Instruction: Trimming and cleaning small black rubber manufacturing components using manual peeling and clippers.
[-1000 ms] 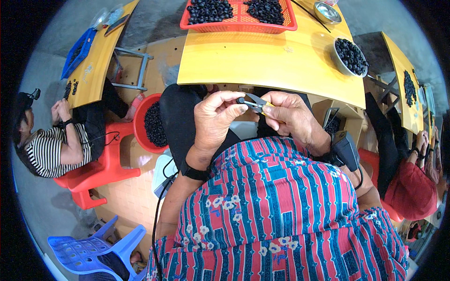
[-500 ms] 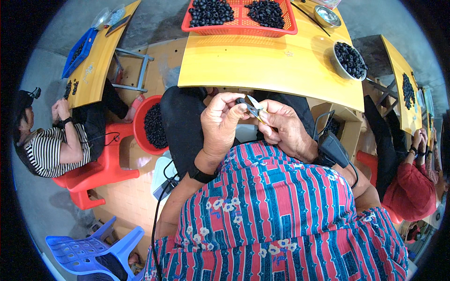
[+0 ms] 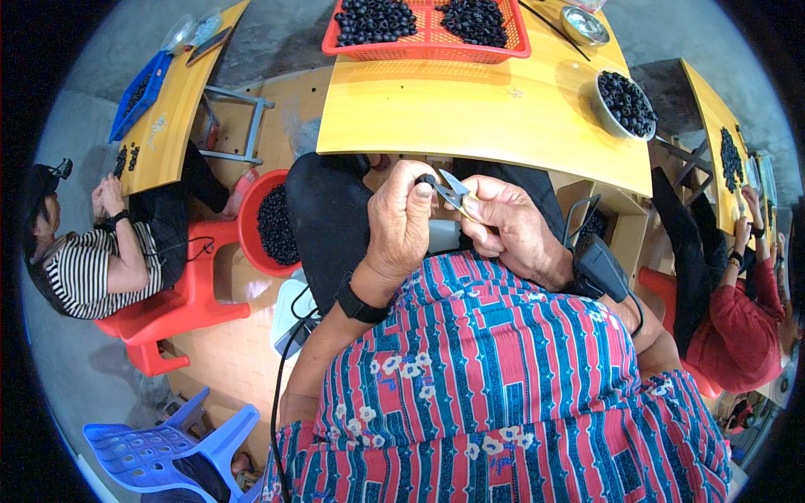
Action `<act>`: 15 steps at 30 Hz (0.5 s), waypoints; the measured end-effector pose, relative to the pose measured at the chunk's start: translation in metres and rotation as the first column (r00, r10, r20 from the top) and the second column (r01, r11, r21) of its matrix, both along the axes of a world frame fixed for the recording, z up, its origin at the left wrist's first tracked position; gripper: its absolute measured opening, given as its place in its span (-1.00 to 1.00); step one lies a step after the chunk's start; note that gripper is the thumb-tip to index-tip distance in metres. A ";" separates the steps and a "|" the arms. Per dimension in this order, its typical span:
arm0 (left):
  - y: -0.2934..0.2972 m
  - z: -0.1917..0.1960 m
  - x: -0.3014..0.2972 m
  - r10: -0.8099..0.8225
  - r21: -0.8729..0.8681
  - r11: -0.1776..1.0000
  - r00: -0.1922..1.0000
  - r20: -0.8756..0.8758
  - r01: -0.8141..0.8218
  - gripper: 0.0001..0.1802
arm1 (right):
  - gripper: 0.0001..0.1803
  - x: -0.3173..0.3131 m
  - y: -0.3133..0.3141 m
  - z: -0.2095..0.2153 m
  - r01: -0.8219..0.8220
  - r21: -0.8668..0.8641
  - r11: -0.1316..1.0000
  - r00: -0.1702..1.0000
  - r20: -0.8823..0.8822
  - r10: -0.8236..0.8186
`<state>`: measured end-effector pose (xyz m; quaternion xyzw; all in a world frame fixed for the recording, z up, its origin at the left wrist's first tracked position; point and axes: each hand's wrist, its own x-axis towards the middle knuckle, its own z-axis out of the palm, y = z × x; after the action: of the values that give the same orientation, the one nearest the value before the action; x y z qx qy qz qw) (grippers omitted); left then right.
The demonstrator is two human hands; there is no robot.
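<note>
My left hand (image 3: pixel 396 225) pinches a small round black part (image 3: pixel 426 179) between thumb and forefinger, just in front of the table edge. Closed around a pair of small snips (image 3: pixel 454 189) with a yellowish handle is my right hand (image 3: pixel 516 222). The blades are spread in a V and point toward the black part. One blade tip lies close to it; whether they touch I cannot tell. Both hands are above my lap, over a patterned apron-like garment (image 3: pixel 495 352).
Ahead stands a yellow table (image 3: pixel 470 109) with a red basket (image 3: pixel 428 53) of black parts and a white bowl (image 3: pixel 605 117) of them. A red tub (image 3: pixel 250 220) is on the floor at left. People work at both sides, near a blue chair (image 3: pixel 151 448).
My left thumb has straightened upward and the black part has turned in the pinch. The snips' blades look more spread. At right, a co-worker's arm has reached forward.
</note>
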<state>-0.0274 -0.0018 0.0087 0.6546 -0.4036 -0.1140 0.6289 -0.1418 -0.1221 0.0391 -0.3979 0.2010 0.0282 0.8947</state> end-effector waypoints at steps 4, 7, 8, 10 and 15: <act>0.001 -0.002 0.001 0.000 0.050 0.999 0.997 -0.083 0.004 -0.58 | -0.85 0.001 0.001 0.000 0.004 -0.065 0.998 1.000 0.000 -0.004; 0.000 -0.003 -0.001 -0.021 0.028 0.999 0.988 -0.156 0.026 -0.56 | -0.84 0.002 0.001 0.000 -0.011 -0.174 0.985 1.000 0.005 0.012; -0.002 -0.004 -0.002 -0.040 -0.002 0.999 0.977 -0.210 0.041 -0.55 | -0.84 0.001 0.001 -0.001 -0.011 -0.174 0.985 1.000 0.004 0.012; -0.003 -0.006 -0.003 -0.055 -0.017 0.998 0.965 -0.257 0.052 -0.54 | -0.84 0.000 0.001 -0.003 -0.001 -0.249 0.969 0.998 0.058 0.015; -0.007 -0.004 -0.011 -0.068 -0.045 0.998 0.894 -0.443 0.054 -0.54 | -0.86 0.002 0.005 -0.007 0.061 -0.344 0.937 0.995 0.099 -0.029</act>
<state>-0.0382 -0.0083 0.0052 0.5886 -0.2717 -0.2734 0.7106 -0.1402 -0.1172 0.0322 -0.5452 0.1702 -0.0466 0.8195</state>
